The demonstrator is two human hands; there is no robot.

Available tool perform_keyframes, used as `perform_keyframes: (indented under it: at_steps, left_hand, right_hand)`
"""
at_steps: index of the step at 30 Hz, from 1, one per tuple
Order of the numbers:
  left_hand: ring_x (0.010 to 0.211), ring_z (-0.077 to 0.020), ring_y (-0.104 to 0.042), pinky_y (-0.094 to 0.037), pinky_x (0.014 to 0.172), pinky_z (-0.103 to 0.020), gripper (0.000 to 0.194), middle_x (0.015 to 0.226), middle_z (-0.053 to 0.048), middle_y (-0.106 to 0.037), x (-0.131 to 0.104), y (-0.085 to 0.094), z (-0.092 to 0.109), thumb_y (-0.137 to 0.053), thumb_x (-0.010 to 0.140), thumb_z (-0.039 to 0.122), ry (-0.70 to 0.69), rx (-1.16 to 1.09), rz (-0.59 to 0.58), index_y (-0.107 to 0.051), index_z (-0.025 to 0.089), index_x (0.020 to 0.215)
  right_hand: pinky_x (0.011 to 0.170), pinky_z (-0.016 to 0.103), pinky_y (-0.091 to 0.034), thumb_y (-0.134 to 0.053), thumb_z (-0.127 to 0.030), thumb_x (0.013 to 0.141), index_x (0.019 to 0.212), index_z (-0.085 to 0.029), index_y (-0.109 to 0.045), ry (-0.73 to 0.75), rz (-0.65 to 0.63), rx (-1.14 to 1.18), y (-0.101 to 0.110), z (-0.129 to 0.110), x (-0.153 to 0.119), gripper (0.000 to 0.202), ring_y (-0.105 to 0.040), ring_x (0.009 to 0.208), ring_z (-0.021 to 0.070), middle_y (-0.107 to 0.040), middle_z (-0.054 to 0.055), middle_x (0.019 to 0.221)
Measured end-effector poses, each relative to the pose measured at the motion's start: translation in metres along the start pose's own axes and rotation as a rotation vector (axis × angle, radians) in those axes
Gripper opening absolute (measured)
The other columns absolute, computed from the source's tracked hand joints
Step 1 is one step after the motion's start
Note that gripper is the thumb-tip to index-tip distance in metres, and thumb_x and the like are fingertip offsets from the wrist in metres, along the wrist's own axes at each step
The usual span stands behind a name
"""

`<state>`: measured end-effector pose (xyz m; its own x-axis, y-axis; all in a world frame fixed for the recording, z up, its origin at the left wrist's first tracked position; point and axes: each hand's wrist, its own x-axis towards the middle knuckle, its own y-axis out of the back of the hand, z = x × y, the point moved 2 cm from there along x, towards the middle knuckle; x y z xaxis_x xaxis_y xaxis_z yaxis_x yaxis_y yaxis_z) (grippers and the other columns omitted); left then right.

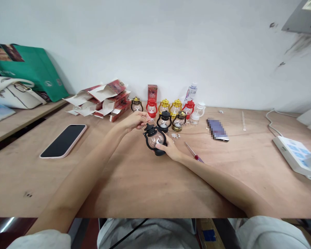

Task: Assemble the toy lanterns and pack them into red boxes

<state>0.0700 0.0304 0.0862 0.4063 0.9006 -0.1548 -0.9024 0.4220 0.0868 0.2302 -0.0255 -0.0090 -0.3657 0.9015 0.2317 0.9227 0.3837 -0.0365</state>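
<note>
Gripped between the thumb and fingers of the right hand (171, 149), the black lantern (156, 139) is held just above the front of the group of lanterns, its top tilted toward the left. The left hand (139, 121) has its thumb and fingertips pressed together just beside the lantern's cap; something thin seems to be pinched there, but it is too small to make out.

Behind the hands, a second black lantern (164, 121) and a bronze lantern (179, 121) stand upright side by side on the wooden table (134, 186). Farther back is a row of red, gold, white and dark lanterns, with a red box (152, 92) and a bottle (191, 92) behind it against the wall. Small pale pieces (175, 135) lie near the bronze lantern, and a screwdriver (194, 152) lies to the right of the right hand.

Open red-and-white boxes (103, 101) are heaped left of the row. A phone in a pink case (64, 141) lies to the left of the left forearm; a dark phone (217, 130) and a white power strip (298, 157) are on the right.
</note>
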Motion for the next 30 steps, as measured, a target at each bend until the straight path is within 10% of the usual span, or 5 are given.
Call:
perform_keyframes:
  at_steps: [12,19,25,30]
  left_hand:
    - [0.029,-0.0005,-0.021,-0.013,0.031,-0.011,0.015,0.039,0.007,-0.032,0.008,0.003,-0.009,-0.051,0.071,0.004,0.109,-0.102,-0.032,-0.048,0.013,0.059]
    - [0.033,-0.0007,-0.02,-0.012,0.034,-0.013,0.012,0.041,0.008,-0.031,0.007,0.01,-0.005,-0.058,0.072,0.011,0.065,-0.034,0.0,-0.052,0.011,0.061]
    - [0.041,-0.0052,-0.034,-0.024,0.042,-0.017,0.019,0.047,0.003,-0.042,-0.027,0.016,0.039,-0.061,0.074,0.026,-0.142,0.42,0.031,-0.054,0.013,0.062]
    - [0.059,-0.0129,-0.055,-0.038,0.057,-0.021,0.018,0.068,0.0,-0.062,-0.08,-0.014,0.063,-0.061,0.075,0.036,-0.271,1.042,-0.176,-0.062,0.018,0.074]
  right_hand:
    - [0.06,0.032,-0.057,-0.078,-0.044,0.059,0.109,-0.024,-0.054,-0.143,-0.056,0.255,-0.005,0.001,-0.004,0.058,-0.06,0.07,0.0148,-0.062,0.0,0.093]
    - [0.079,0.037,-0.055,-0.077,-0.046,0.06,0.109,-0.024,-0.056,-0.079,-0.035,0.147,-0.004,0.001,-0.004,0.058,-0.061,0.091,0.0204,-0.063,0.003,0.1]
    - [0.101,0.04,-0.042,-0.074,-0.048,0.063,0.11,-0.021,-0.057,-0.054,0.013,0.037,-0.01,-0.001,-0.002,0.056,-0.056,0.109,0.0224,-0.063,0.003,0.111]
    - [0.103,0.04,-0.04,-0.074,-0.048,0.065,0.114,-0.022,-0.054,-0.062,0.027,0.046,-0.012,-0.001,-0.003,0.058,-0.054,0.113,0.0221,-0.06,0.004,0.117]
